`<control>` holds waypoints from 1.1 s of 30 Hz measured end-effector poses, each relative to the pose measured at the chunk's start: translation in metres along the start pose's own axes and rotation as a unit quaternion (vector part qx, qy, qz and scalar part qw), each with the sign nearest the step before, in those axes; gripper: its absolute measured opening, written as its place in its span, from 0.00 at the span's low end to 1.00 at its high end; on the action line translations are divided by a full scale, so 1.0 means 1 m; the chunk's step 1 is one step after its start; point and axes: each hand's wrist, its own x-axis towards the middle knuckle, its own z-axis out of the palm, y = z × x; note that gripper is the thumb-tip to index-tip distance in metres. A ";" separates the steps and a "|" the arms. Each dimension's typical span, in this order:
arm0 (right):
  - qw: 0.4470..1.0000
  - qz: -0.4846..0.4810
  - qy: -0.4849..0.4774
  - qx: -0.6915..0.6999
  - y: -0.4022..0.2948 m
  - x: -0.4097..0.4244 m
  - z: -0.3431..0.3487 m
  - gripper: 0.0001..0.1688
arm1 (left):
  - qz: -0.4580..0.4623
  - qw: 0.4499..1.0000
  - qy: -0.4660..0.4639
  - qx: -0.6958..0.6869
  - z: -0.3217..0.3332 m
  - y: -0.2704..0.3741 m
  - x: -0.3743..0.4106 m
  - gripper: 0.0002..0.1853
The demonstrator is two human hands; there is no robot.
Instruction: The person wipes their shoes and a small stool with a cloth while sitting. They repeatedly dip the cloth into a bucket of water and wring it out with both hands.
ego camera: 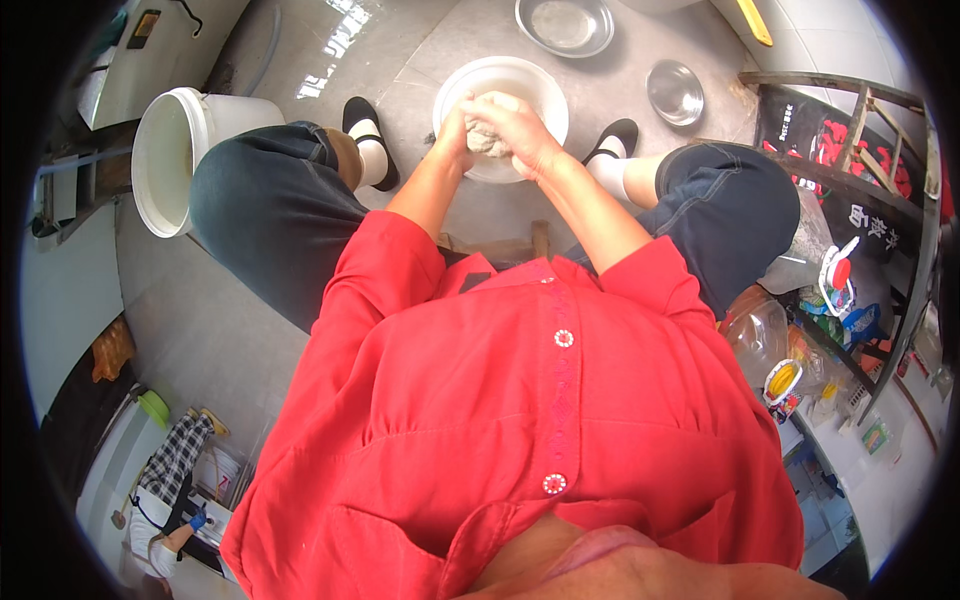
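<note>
A pale grey, lumpy mass that looks like dough (486, 140) is cupped between my two hands, above a round white plastic basin (556, 105) on the floor between my feet. My left hand (455, 129) closes around one side of the mass, its fingers near the top. From the other side my right hand (519, 129) presses over it, fingers lying across its upper part. Whatever lies in the basin beneath the hands is mostly hidden.
A metal bowl (675, 93) and a larger steel basin (604, 34) stand on the floor beyond. A white bucket (196, 161) is beside one knee. Plastic jugs (757, 326) and a wooden rack (862, 131) line the other side. Another person (161, 517) stands far behind.
</note>
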 end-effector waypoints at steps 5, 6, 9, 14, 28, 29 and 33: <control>0.997 -0.062 -0.008 0.048 -0.020 -0.033 0.036 0.05 | 0.057 0.989 -0.132 0.024 -0.027 0.002 0.007 0.17; 0.996 -0.083 0.012 0.007 -0.017 -0.029 0.030 0.06 | 0.033 0.990 -0.135 0.007 -0.018 0.000 0.003 0.15; 0.959 -0.176 0.077 -0.209 0.004 0.001 0.000 0.17 | -0.030 0.989 -0.139 -0.044 0.013 0.006 -0.019 0.14; 0.781 -0.385 0.159 -0.465 0.036 0.024 -0.013 0.27 | -0.098 0.982 -0.136 -0.089 0.004 0.004 -0.002 0.21; 0.741 -0.457 0.088 -0.485 0.042 -0.001 -0.006 0.20 | -0.032 0.989 -0.041 -0.137 0.009 -0.001 0.006 0.13; 0.749 -0.447 0.085 -0.482 0.040 -0.002 -0.006 0.19 | -0.028 0.990 -0.031 -0.138 0.010 -0.005 0.005 0.12; 0.767 -0.438 0.133 -0.450 0.041 0.011 -0.008 0.13 | 0.035 0.996 -0.038 -0.079 0.016 -0.010 0.003 0.11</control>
